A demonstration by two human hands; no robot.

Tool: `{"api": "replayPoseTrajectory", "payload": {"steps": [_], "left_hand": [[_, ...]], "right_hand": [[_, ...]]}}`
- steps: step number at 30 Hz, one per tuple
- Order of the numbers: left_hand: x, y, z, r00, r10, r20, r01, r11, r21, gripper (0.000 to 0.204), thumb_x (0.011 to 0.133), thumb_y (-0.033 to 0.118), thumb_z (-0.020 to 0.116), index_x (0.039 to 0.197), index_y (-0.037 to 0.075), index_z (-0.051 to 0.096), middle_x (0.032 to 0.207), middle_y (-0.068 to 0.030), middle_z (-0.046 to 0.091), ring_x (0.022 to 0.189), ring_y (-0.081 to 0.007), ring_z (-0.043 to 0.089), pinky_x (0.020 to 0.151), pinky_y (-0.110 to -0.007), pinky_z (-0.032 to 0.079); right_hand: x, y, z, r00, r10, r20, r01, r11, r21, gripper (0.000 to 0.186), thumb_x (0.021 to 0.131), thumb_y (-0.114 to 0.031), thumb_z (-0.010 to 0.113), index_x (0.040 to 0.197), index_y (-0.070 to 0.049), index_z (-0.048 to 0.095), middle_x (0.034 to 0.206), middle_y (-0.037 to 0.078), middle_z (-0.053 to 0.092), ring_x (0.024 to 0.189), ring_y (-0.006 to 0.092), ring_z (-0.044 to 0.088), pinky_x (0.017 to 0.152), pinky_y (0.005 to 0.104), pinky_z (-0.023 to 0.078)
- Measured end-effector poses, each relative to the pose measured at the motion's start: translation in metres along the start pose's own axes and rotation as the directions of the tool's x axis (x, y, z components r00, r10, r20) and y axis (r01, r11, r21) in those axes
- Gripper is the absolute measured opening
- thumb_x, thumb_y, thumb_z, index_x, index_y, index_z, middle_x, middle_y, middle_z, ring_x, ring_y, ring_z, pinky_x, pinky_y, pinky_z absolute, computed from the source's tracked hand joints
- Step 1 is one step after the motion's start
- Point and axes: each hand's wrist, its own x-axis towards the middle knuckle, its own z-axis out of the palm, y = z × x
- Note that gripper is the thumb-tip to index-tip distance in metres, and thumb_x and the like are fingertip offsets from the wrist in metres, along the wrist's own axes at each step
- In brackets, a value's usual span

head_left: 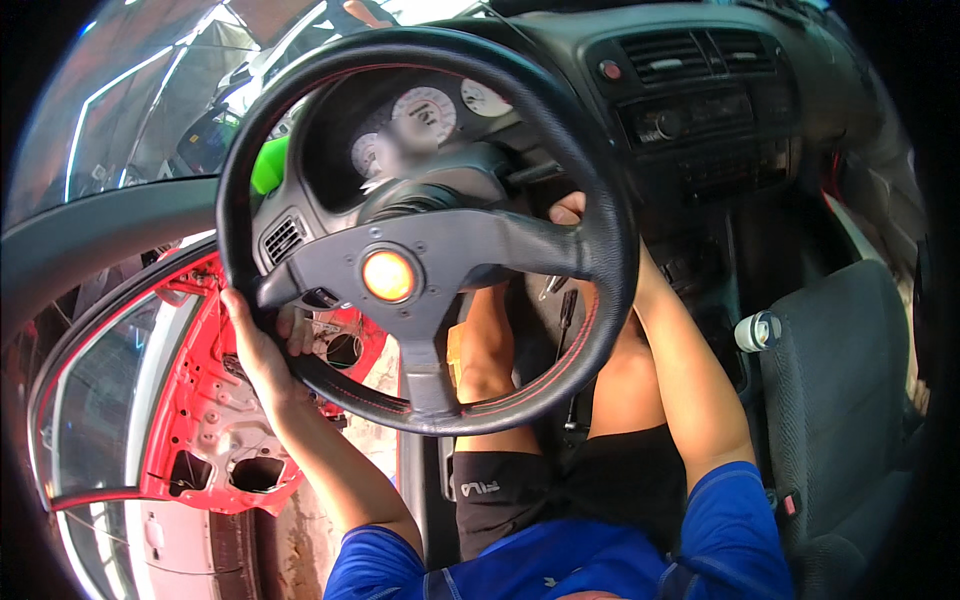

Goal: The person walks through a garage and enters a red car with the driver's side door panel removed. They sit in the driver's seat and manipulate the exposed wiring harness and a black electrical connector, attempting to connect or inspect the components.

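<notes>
A black steering wheel (432, 375) with red stitching and an orange-lit centre button (388, 276) fills the middle of the view. My left hand (250, 335) is wrapped around its lower left rim, fingertips showing through the opening. My right hand (568, 209) reaches behind the right side of the wheel, beside the steering column (440, 180). Its fingers look curled in, but the spoke and rim hide most of the hand and whatever it holds. Just below the right spoke hangs a small shiny metal piece (551, 287), perhaps keys.
An open red car door (215, 420), its inner metal bare, stands at the left. Dash gauges (425, 115) lie behind the wheel, a stereo (685, 120) to the right. A small cylindrical container (757, 331) is by the grey passenger seat (840, 400). A thin dark rod (567, 320) shows between my legs.
</notes>
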Motion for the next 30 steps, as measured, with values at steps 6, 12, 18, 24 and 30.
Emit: {"api": "replayPoseTrajectory", "payload": {"steps": [6,12,18,24,30], "left_hand": [[0.0,0.003,-0.007,1.0,-0.004,0.009,0.003,0.996,0.088,0.063,0.099,0.071,0.052,0.089,0.008,0.054,0.058,0.0024,0.038,0.044,-0.0098,0.037,0.042,-0.027,0.033],[0.001,-0.003,-0.009,0.999,0.003,0.032,-0.004,0.999,0.032,0.059,0.099,0.069,0.055,0.094,0.01,0.055,0.059,0.0034,0.037,0.044,-0.0085,0.035,0.044,-0.025,0.031],[-0.003,0.002,-0.001,1.0,0.0,0.018,0.0,1.0,0.017,0.056,0.104,0.061,0.051,0.082,0.01,0.047,0.059,0.0012,0.039,0.044,-0.0111,0.039,0.044,-0.028,0.034],[-0.004,0.005,-0.009,1.0,0.008,0.023,-0.009,1.0,0.029,0.056,0.101,0.065,0.053,0.091,0.01,0.053,0.06,0.0036,0.037,0.045,-0.0079,0.035,0.044,-0.026,0.03],[-0.002,0.0,-0.01,1.0,0.022,0.014,-0.023,0.999,0.041,0.057,0.101,0.066,0.053,0.089,0.01,0.053,0.06,0.0036,0.037,0.045,-0.0083,0.035,0.044,-0.026,0.03]], "right_hand": [[-0.007,0.045,-0.004,0.98,0.178,0.084,-0.192,0.957,0.215,0.014,0.084,-0.011,0.075,0.092,-0.001,0.07,0.083,0.004,0.07,0.073,0.0131,0.065,0.069,0.0307,0.053],[0.003,0.045,-0.017,0.965,0.076,0.252,-0.046,0.991,-0.123,0.006,0.09,-0.008,0.067,0.09,-0.002,0.065,0.082,0.005,0.065,0.08,0.014,0.062,0.068,0.0315,0.051],[0.004,0.057,-0.014,0.957,0.232,0.174,-0.199,0.962,-0.189,0.019,0.097,-0.019,0.064,0.091,-0.002,0.065,0.083,0.007,0.065,0.08,0.0161,0.062,0.071,0.0341,0.052],[-0.003,0.083,0.007,0.895,0.443,0.045,-0.43,0.887,-0.17,0.032,0.103,-0.031,0.061,0.092,-0.001,0.066,0.084,0.009,0.065,0.08,0.0182,0.061,0.075,0.0368,0.053],[0.001,0.062,0.001,0.984,0.127,0.121,-0.116,0.989,-0.093,0.019,0.099,-0.02,0.066,0.099,-0.001,0.069,0.09,0.012,0.069,0.085,0.0206,0.064,0.08,0.038,0.053]]}}
